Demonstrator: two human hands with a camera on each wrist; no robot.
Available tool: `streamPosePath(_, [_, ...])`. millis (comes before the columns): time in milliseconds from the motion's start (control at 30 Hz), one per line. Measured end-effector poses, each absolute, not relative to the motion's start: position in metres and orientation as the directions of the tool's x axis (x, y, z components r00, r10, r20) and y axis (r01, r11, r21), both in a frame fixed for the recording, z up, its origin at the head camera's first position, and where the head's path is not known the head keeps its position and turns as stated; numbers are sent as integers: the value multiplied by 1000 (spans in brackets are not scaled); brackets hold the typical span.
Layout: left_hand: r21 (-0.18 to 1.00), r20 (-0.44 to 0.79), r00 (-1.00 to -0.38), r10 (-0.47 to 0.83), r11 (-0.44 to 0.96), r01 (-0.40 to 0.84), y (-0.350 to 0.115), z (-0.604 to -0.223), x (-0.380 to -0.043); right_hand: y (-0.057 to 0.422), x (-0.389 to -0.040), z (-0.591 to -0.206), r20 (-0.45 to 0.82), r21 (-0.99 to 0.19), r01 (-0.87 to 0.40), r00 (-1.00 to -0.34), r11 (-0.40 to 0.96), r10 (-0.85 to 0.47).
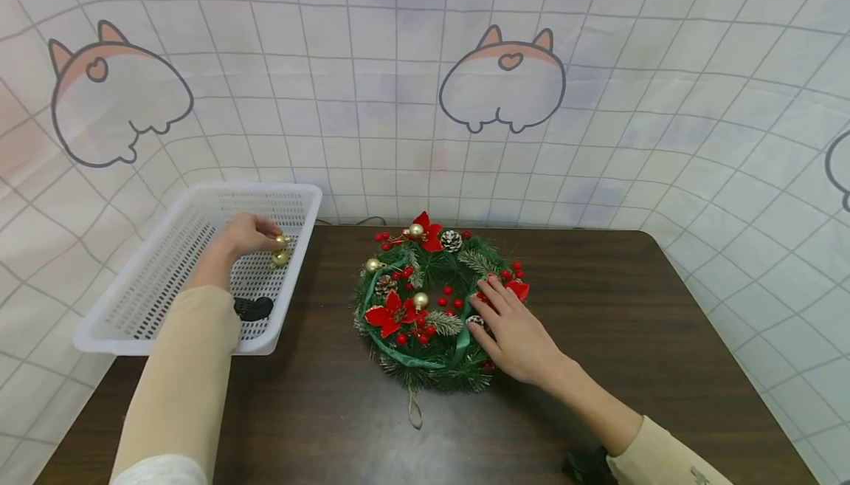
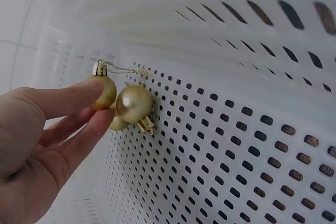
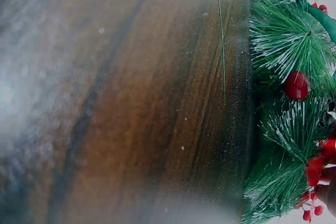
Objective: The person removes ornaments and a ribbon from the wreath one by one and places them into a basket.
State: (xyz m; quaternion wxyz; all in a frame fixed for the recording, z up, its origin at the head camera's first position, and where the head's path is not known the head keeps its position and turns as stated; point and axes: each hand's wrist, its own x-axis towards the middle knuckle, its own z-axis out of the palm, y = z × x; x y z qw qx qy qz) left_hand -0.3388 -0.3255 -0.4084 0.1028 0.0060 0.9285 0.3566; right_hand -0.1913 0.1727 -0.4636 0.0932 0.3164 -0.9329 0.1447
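Sleeves of pale beige cloth [image 1: 189, 352] come in over the desk's near edge, the right one from the near right corner, where a black object [image 1: 584, 466], partly cut off, lies beside the cuff. Past it, the right hand [image 1: 508, 334] lies palm down with its fingers extended, resting on the right side of a round green artificial-pine wreath [image 1: 441, 322] at the middle of the desk [image 1: 319, 404]. A beige twine loop [image 1: 415, 411] sticks out from the wreath toward the near edge. Green satin ribbon [image 1: 461, 345], red poinsettias [image 1: 392, 314], red berries, gold balls and pinecones dress the ring.

The left arm stretches over the near rim of a white perforated plastic basket [image 1: 289, 278] at the desk's left side; a black item [image 1: 255, 309] lies inside by the forearm. Farther in, the left hand [image 1: 252, 236] pinches a small shiny gold bauble [image 2: 105, 90] between thumb and fingers, close to the basket's right wall, with more gold baubles [image 2: 134, 103] just beside it.

A strip of dark wood separates basket from wreath; a broader stretch runs from the wreath to the right edge. The wreath's far side comes close to the back edge, whose right corner is rounded. Behind hangs a white grid-patterned wall covering [image 1: 372, 101].
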Motion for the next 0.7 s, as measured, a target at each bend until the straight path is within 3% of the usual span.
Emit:
streamPosePath(400, [621, -247, -968, 56, 776, -113, -328, -414, -341, 172, -191, -465, 272, -205, -625, -776, 753, -570])
streamPosePath(700, [596, -162, -983, 91, 803, -24, -316, -396, -340, 172, -191, -464, 274, -207, -621, -779, 756, -564])
